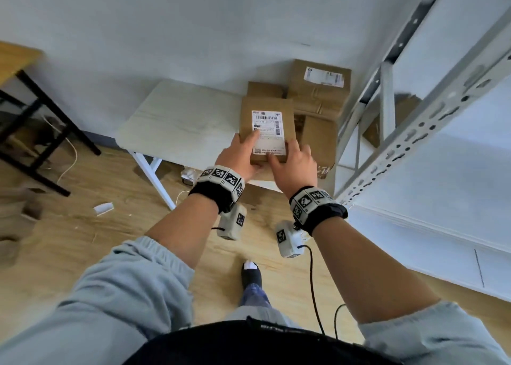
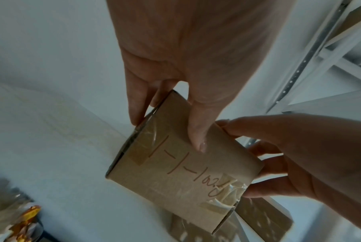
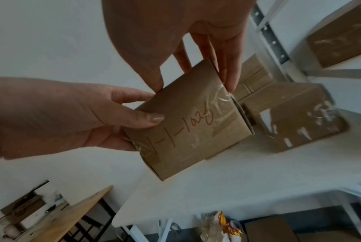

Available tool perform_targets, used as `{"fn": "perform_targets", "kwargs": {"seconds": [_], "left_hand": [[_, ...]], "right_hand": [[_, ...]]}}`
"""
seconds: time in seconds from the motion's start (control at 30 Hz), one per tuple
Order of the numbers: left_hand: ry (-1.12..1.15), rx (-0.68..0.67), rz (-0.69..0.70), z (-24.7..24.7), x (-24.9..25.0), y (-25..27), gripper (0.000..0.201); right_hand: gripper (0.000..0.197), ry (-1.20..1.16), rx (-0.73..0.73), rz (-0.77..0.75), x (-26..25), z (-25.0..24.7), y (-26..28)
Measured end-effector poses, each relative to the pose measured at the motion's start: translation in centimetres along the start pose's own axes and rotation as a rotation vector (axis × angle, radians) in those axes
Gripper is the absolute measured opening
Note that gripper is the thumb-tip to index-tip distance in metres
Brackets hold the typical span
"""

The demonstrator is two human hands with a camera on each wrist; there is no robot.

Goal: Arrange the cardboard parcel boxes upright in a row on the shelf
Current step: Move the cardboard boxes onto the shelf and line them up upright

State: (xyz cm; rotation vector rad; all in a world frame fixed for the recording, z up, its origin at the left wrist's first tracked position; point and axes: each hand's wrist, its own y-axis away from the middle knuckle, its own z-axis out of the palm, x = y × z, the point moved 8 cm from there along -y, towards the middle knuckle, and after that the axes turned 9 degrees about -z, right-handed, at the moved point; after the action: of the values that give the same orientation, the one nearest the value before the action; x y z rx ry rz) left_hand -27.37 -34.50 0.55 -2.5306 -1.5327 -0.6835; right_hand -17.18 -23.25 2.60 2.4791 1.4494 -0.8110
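Small brown cardboard parcel box (image 1: 266, 131) with a white printed shipping label (image 1: 267, 132) on its upper face, held by me in both hands above the near right corner of the pale, wood-grained white table (image 1: 179, 126). My left hand (image 1: 240, 157) grips the box's left side: the thumb lies curled across the underside, the fingers (image 2: 136, 104) run along the far face. My right hand (image 1: 296, 165) grips the right side in the same way, thumb below and fingers (image 3: 230, 72) closed along the edge. The underside, seen from both wrist views, carries clear tape at each end and a handwritten orange mark. The box is lifted clear of the table, tilted, and not on any shelf.

Behind the held box, toward the table's far right corner, stand three more brown cardboard boxes (image 1: 318, 88) close together; the largest bears a white label. Just right of the table rises the grey-white perforated metal shelving rack (image 1: 414, 132), with another taped cardboard box (image 3: 341, 36) on one of its shelves. Left of the table, well apart, is a wooden desk with black legs (image 1: 16, 60).
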Motion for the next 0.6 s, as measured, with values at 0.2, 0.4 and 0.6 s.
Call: {"fn": "perform_targets", "kwargs": {"seconds": [0.2, 0.4, 0.6], "left_hand": [[0.012, -0.005, -0.021, -2.8, 1.1, -10.9, 0.089], [0.030, -0.030, -0.024, -3.7, 1.9, -20.2, 0.089], [0.005, -0.138, -0.006, -1.0, 2.5, -26.4, 0.089]], "right_hand": [[0.049, -0.012, -0.019, -0.003, -0.2, 0.5, -11.7], [0.049, -0.012, -0.035, 0.024, 0.5, 1.8, -20.7], [0.046, -0.002, -0.062, 0.128, 3.2, 4.7, -25.2]]}}
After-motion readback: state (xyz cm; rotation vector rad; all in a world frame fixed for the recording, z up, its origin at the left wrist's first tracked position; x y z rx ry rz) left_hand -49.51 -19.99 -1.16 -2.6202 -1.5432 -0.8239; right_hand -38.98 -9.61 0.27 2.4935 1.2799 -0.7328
